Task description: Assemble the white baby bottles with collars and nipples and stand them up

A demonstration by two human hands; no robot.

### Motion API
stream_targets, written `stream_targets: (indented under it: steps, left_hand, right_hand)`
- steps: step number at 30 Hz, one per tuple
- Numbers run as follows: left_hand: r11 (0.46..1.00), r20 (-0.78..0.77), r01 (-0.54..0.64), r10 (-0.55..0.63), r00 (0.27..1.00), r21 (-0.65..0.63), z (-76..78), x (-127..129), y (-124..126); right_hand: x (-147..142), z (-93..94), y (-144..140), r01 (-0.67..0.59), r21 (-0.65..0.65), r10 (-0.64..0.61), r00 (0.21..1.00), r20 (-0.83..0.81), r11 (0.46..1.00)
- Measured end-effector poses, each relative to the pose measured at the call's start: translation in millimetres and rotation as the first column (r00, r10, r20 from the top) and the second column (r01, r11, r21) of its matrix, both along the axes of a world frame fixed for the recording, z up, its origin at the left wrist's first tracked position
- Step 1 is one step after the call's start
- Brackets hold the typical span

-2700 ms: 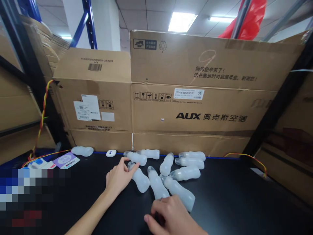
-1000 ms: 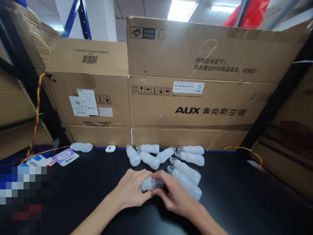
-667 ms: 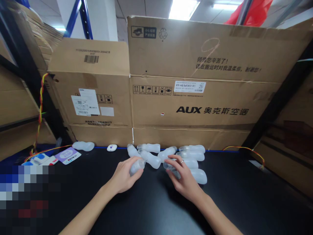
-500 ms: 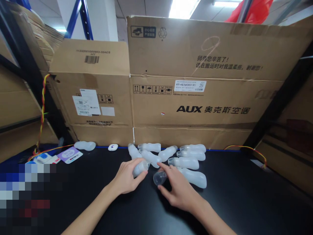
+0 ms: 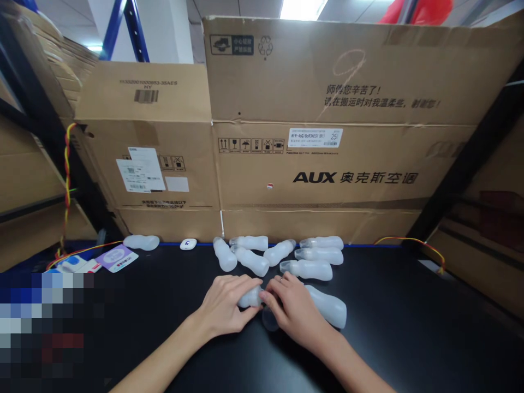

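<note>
My left hand is wrapped round a translucent white squeeze bottle, which lies tilted with its narrow end to the right. At that end the closed fingers of my right hand meet the bottle, thumb and forefinger pinching its tip. A clear cap shows under my right hand; whether other fingers hold it or it rests on the table, I cannot tell. Just behind my right hand lies another bottle, its left end hidden.
Several similar bottles with clear tips lie along the back of the black table. At the left are a single bottle, a small white case and a purple card. A tall cardboard sheet stands behind.
My left hand has moved right with the bottle. My right hand has closed from around the clear cap onto the bottle's tip, and the cap sits lower under the palm.
</note>
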State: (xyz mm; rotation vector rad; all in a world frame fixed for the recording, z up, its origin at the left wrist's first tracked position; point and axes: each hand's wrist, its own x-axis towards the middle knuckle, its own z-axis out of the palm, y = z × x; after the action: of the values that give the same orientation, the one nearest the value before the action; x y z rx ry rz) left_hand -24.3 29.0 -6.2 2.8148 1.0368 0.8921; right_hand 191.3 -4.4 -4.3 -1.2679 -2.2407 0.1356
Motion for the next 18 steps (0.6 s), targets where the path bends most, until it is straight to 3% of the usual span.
stream_targets:
  steps: [5, 9, 12, 14, 16, 17, 18]
  left_hand:
    - [0.995, 0.013, -0.065, 0.066, 0.998, -0.073, 3.4, 8.2, 0.6]
    - [0.974, 0.012, -0.118, 0.122, 0.992, -0.196, 18.8, 17.4, -2.3]
    - [0.937, 0.06, -0.115, 0.143, 0.988, -0.33, 31.5, 20.6, -4.4]
    - [0.825, 0.176, -0.008, 0.13, 0.976, -0.564, 37.0, 18.1, -4.8]
    - [0.614, 0.281, 0.148, 0.125, 0.952, -0.775, 39.7, 10.3, -3.9]
    - [0.525, 0.312, 0.206, 0.122, 0.942, -0.826, 40.1, 4.5, -2.6]
    - [0.484, 0.33, 0.236, 0.118, 0.937, -0.843, 40.1, -2.3, -0.7]
  right_hand:
    - [2.8, -5.5, 7.2, -0.06, 0.148, 0.067, 0.997, -0.043, 0.987]
    - [3.5, -6.3, 15.2, -0.06, 0.43, 0.08, 0.996, -0.029, 0.901]
    - [1.2, -4.3, 20.6, -0.073, 0.534, 0.095, 0.995, -0.013, 0.842]
    - [1.7, -1.7, 23.6, -0.094, 0.599, 0.121, 0.993, -0.005, 0.795]
    - [7.9, 2.1, 26.6, -0.083, 0.655, 0.136, 0.99, -0.031, 0.751]
    - [13.5, 4.3, 28.0, -0.054, 0.678, 0.132, 0.989, -0.063, 0.733]
    - [20.4, 6.6, 29.2, -0.012, 0.695, 0.119, 0.987, -0.106, 0.719]
